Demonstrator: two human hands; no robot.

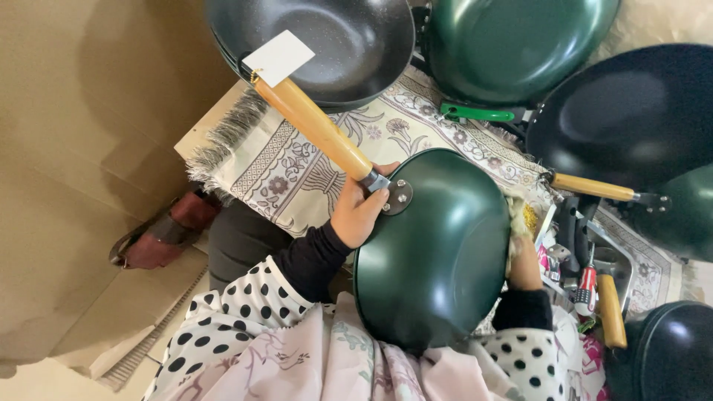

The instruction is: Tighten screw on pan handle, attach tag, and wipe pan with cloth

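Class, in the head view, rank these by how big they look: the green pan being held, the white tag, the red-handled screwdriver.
1. Green pan, though nearness to the camera enlarges it.
2. White tag.
3. Red-handled screwdriver.

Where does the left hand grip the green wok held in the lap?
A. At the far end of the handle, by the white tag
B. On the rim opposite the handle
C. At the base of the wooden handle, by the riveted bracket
C: the left hand closes on the wooden handle by the bracket of the green wok.
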